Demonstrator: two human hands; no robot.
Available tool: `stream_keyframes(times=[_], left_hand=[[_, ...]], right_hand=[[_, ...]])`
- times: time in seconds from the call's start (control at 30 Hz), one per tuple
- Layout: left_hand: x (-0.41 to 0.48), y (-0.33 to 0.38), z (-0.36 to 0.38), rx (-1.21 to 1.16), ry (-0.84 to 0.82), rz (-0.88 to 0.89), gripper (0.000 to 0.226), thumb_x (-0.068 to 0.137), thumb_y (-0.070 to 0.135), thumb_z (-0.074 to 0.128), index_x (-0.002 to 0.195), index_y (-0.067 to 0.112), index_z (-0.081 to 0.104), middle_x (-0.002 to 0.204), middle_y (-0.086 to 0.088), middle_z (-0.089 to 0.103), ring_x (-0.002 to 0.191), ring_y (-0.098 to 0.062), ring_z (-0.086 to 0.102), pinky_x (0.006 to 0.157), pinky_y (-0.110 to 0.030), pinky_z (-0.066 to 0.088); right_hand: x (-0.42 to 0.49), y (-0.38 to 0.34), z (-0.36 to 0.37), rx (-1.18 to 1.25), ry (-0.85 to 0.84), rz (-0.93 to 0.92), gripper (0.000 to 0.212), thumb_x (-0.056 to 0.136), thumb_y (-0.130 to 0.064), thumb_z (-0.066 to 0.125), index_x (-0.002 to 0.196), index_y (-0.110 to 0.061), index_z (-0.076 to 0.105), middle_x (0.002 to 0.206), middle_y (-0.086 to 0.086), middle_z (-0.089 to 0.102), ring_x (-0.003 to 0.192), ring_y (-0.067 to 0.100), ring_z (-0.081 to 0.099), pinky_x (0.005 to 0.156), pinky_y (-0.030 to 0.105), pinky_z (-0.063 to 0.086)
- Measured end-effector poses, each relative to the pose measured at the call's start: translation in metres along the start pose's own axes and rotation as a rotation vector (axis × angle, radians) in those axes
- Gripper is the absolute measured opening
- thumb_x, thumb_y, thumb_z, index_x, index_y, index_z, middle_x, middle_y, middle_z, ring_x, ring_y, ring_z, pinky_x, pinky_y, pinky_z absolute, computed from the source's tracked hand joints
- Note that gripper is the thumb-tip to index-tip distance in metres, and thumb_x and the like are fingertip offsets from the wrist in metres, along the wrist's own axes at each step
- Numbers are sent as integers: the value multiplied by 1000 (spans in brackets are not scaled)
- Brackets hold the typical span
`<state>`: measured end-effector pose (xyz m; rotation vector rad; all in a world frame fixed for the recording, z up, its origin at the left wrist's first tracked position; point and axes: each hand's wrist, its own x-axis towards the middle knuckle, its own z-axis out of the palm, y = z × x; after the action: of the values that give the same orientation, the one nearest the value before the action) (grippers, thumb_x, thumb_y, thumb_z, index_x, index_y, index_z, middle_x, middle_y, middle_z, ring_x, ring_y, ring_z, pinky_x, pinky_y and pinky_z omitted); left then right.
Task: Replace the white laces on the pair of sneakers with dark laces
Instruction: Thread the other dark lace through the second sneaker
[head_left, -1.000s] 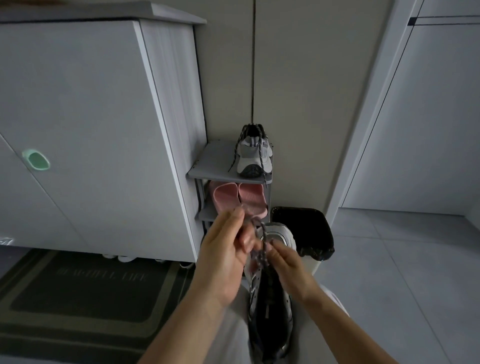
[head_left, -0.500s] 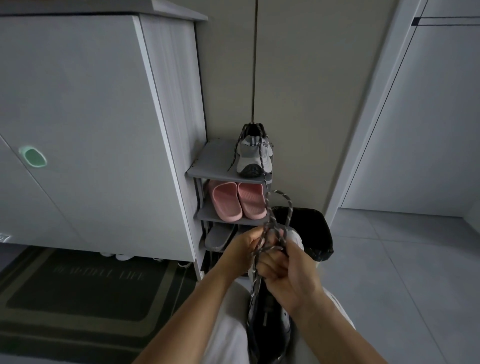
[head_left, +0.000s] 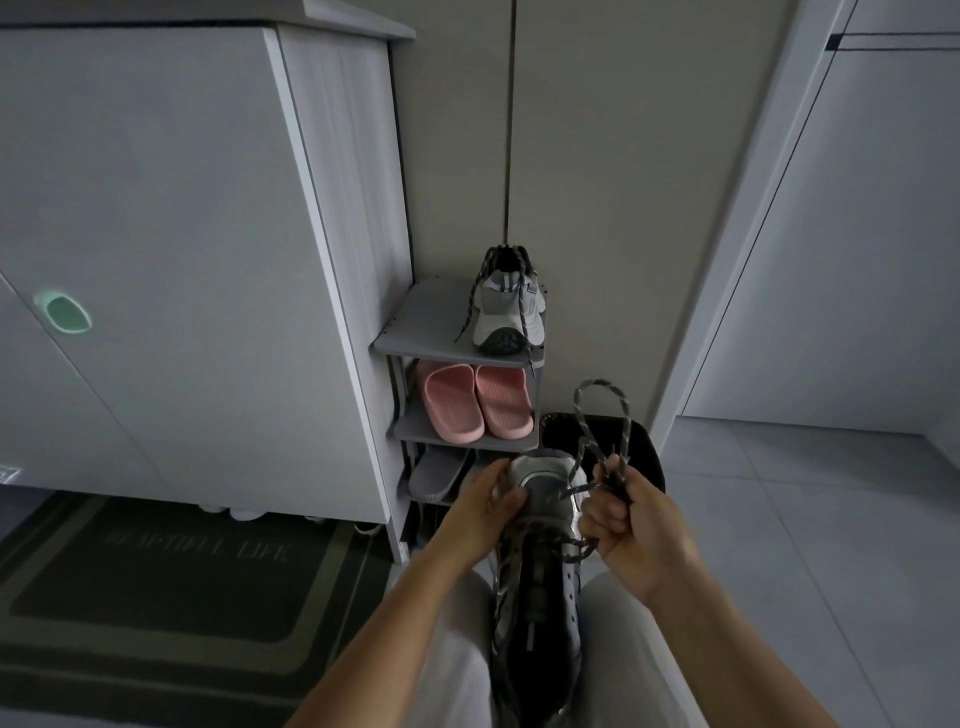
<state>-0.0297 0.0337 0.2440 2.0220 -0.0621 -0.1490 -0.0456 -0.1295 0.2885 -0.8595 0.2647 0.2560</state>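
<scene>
A grey sneaker (head_left: 540, 587) lies between my knees, toe pointing away from me. My left hand (head_left: 483, 512) grips its toe from the left side. My right hand (head_left: 621, 519) holds a dark speckled lace (head_left: 602, 415) at the shoe's right side, and a loop of that lace stands up above my fist. More dark lace trails along the shoe's left edge. The second grey sneaker (head_left: 506, 314), with a dark lace hanging loose, stands on the top shelf of the small shoe rack (head_left: 415, 322).
Pink slippers (head_left: 472, 402) sit on the rack's middle shelf and grey slippers (head_left: 436, 475) below. A black bin (head_left: 644, 452) stands behind my hands. A tall white cabinet (head_left: 182, 249) is on the left, a dark doormat (head_left: 156, 587) lies before it. Tiled floor spreads to the right.
My hands have separated: the left moved onto the sneaker's toe, the right pulled the lace out to the right, and the loop now stands higher and further right.
</scene>
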Motion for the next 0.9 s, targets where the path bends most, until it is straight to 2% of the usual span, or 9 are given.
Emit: stream_keyframes(times=[0.1,0.2,0.3,0.43,0.6,0.7,0.8,0.87,0.9], left_hand=[[4,-5,12,150,-13,5,44,92,41,43,131,18,42,122,-2,46,111,-17,47,92,-29,38],[2,-26,26,119,4,-42,57,81,52,45,127,19,48,122,-10,51,109,-22,53,97,-40,44],[2,-32,31,68,56,-91,62,79,54,46,127,16,48,125,-10,50,109,-19,53,97,-34,43],[6,-24,33,66,113,-81,43,94,33,48,132,14,45,123,-7,42,116,-20,46,95,-25,35],[11,-23,32,-25,61,-52,41,86,45,49,117,19,57,114,-12,53,99,-23,58,79,-27,44],[0,-19,30,-23,126,-62,33,91,31,52,118,13,54,113,-3,50,98,-11,53,80,-19,38],[-21,1,24,-67,191,169,40,79,35,48,114,18,58,109,12,53,100,9,49,84,-8,35],[-37,18,21,-184,45,185,38,76,34,52,114,33,54,110,16,57,104,7,52,88,-9,40],[-44,23,22,-241,-67,155,39,79,26,58,117,34,51,107,13,60,101,4,56,86,-11,44]], right_hand=[[1,1,1,127,-19,61,30,96,-17,32,72,-10,48,38,-6,28,32,5,24,32,17,26],[-7,6,9,187,-62,106,31,95,-16,32,69,-10,47,37,-7,26,30,4,22,32,17,19],[-7,8,18,169,-63,125,33,97,-17,32,67,-10,46,36,-7,25,28,4,21,31,17,18],[-4,-9,30,160,-53,73,34,98,-16,30,69,-11,47,37,-8,24,30,5,19,29,17,19],[-7,-5,37,28,-75,62,32,98,-14,32,69,-9,46,38,-7,23,31,5,20,31,17,20],[-7,-6,28,-20,-82,68,30,97,-14,32,72,-8,48,39,-5,29,34,6,24,34,17,24],[-8,-10,21,-143,-91,3,29,99,-15,32,77,-6,49,42,-2,34,37,8,28,39,19,29],[-8,-11,22,-284,-84,-65,31,99,-17,35,83,-2,57,46,0,43,40,8,37,42,18,35],[-7,-11,24,-389,-79,-100,32,99,-19,37,86,-3,61,50,1,50,43,8,45,46,18,39]])
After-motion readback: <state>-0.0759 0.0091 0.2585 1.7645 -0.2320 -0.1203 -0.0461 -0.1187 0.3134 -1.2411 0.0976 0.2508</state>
